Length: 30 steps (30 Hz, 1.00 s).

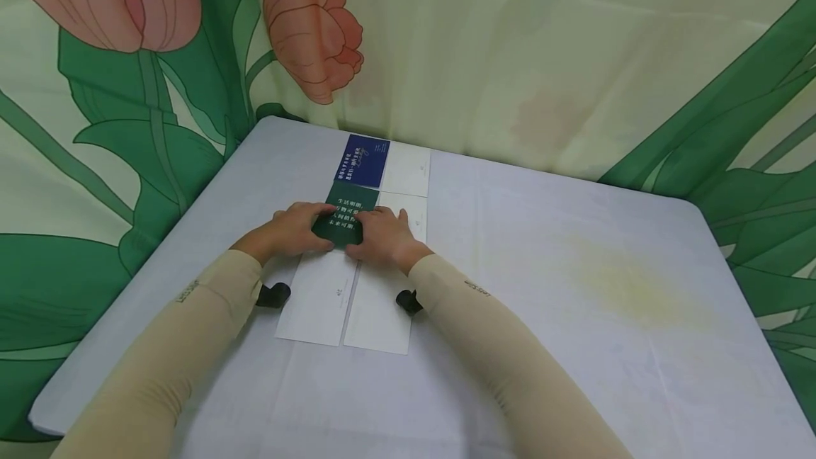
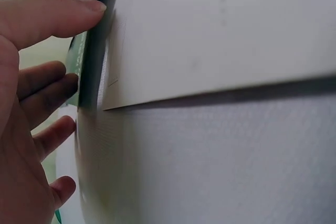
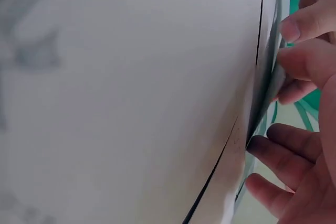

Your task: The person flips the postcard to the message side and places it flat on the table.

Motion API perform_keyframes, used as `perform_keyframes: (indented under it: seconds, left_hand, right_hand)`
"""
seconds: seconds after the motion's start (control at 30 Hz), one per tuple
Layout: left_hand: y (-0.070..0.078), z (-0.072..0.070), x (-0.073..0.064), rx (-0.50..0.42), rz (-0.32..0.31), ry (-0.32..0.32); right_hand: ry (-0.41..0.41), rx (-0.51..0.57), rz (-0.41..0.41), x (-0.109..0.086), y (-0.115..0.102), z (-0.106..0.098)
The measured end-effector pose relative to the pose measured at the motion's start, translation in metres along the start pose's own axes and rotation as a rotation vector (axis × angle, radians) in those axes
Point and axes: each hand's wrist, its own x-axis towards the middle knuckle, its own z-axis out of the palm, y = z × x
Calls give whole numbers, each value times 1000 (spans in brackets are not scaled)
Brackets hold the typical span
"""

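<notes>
A dark green card (image 1: pixel 347 232) with white lettering lies among other cards on the table, its near edge slightly raised. My left hand (image 1: pixel 296 227) grips its left side, with the thumb (image 2: pixel 79 17) at the near edge and the other fingers spread beyond. On its right side my right hand (image 1: pixel 384 238) holds it the same way, the thumb (image 3: pixel 302 59) at the near edge. A blue card (image 1: pixel 363 161) with white writing sits just behind the green one. Two white cards (image 1: pixel 319 296) lie nearest me, partly under my wrists in the head view.
To the right of the blue card is a white card (image 1: pixel 406 167), with another white card (image 1: pixel 416 211) in front of it, partly hidden by my right hand. A pale cloth covers the table (image 1: pixel 542 317). Behind it hangs a flower-printed curtain (image 1: pixel 478 55).
</notes>
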Motion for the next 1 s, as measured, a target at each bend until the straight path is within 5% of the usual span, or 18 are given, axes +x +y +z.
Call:
perform_keyframes:
  seconds: [0.3,0.5,0.8,1.0]
  left_hand:
    - [1,-2,-1,6,8,6]
    - [-1,2,-1,5,22,68]
    - [0,5,-3,-27,49,136]
    - [-2,7,-4,-125,64,214]
  right_hand:
    - [10,27,-4,2,3,0]
    - [7,35,-22,1,4,0]
    - [90,129,7,3,10,2]
    - [164,180,-7,2,12,-1]
